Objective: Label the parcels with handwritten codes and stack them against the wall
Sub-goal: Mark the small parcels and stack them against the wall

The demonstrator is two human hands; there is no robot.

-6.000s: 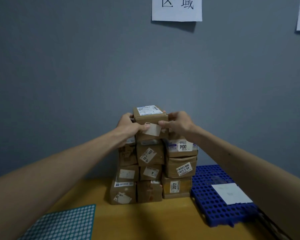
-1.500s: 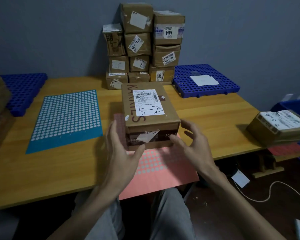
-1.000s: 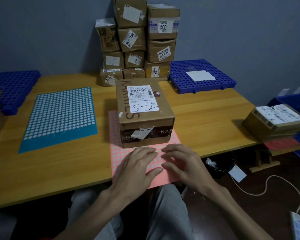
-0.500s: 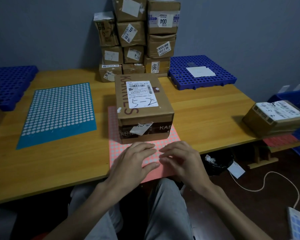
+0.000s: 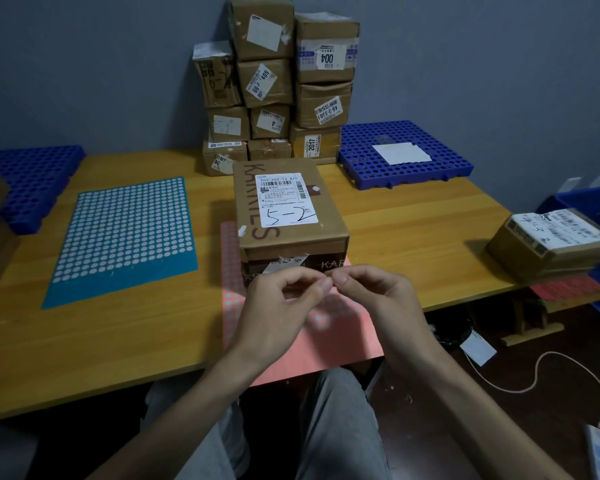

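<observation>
The parcel (image 5: 291, 209) marked 5-2 is seated on the pink sheet (image 5: 343, 344) upon the surface (image 5: 118, 341). Left hand (image 5: 278, 313) and right hand (image 5: 378, 303) are raised before its partly hidden front, fingers (image 5: 321, 287) curled, tips met; any pinched item cannot be discerned.

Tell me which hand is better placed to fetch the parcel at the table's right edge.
Probably the right hand: it sits nearer the parcel. The left hand would have to cross the right.

Brown "5-2" parcel (image 5: 291, 216) before tall parcel stack (image 5: 278, 84)
</observation>
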